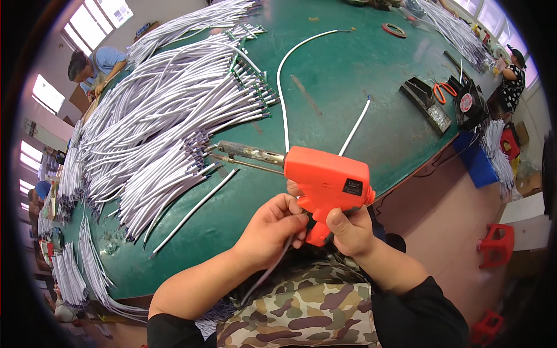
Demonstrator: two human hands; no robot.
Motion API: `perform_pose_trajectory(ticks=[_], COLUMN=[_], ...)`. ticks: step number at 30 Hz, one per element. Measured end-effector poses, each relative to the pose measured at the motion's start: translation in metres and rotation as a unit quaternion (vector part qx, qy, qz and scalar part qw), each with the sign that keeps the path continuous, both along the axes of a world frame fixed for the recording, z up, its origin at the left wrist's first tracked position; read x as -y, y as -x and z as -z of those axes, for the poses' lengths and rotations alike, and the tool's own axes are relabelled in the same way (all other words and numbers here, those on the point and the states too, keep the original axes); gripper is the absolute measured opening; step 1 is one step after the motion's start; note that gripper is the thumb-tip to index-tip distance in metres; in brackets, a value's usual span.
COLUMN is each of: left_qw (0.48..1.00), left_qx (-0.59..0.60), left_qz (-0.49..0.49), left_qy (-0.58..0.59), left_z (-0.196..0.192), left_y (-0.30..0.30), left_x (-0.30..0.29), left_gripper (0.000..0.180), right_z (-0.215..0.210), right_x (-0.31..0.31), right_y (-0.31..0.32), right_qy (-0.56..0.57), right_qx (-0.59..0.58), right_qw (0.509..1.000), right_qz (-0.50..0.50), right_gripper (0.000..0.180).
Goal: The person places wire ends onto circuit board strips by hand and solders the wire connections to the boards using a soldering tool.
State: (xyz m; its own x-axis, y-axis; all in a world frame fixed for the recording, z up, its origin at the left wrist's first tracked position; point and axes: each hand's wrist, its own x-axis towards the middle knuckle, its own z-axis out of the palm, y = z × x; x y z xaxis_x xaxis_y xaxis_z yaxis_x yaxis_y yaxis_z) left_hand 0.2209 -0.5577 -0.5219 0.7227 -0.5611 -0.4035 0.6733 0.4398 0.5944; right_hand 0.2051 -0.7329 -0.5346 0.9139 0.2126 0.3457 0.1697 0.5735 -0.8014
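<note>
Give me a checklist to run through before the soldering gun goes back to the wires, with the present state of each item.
1. Grip: right hand wraps the handle of the orange soldering gun. Ok.
2. Left hand away from the metal barrel: it sits at the handle. Ok.
3. Barrel tip hangs over the white wire pile; contact: cannot tell.
4. Tip heat: cannot tell.
5. Grey cable under the left hand; snagged: cannot tell.
6. Green table has bare room ahead. Ok.

We hold the gun [325, 180] over the table's [342, 75] near edge; wire bundles [162, 116] lie left of it, scissors [445, 91] and fan [467, 104] far right.
</note>
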Motion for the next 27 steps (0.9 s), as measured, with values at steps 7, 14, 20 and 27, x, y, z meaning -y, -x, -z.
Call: perform_pose_trajectory(ticks=[7, 14, 20, 27], left_qw=[0.649, 0.543, 0.521, 0.492], left_qx=[0.595, 0.681, 0.71, 0.74], left_qz=[0.022, 0.04, 0.045, 0.058], left_qy=[-0.474, -0.489, -0.473, -0.454], left_z=[0.004, 0.006, 0.014, 0.011], left_y=[-0.007, -0.015, -0.017, -0.02], left_x=[-0.018, -0.027, -0.034, -0.036], left_gripper=[0.011, 0.023, 0.027, 0.035], right_z=[0.006, 0.015, 0.025, 0.056], right_x=[0.008, 0.042, 0.071, 0.105], right_y=[-0.005, 0.028, 0.068, 0.117], right_qy=[-0.004, 0.007, 0.109, 0.335], right_qx=[-0.005, -0.026, -0.047, 0.004], right_qw=[0.999, 0.998, 0.991, 0.936], right_qz=[0.033, 0.057, 0.065, 0.104], right_gripper=[0.041, 0.052, 0.067, 0.057])
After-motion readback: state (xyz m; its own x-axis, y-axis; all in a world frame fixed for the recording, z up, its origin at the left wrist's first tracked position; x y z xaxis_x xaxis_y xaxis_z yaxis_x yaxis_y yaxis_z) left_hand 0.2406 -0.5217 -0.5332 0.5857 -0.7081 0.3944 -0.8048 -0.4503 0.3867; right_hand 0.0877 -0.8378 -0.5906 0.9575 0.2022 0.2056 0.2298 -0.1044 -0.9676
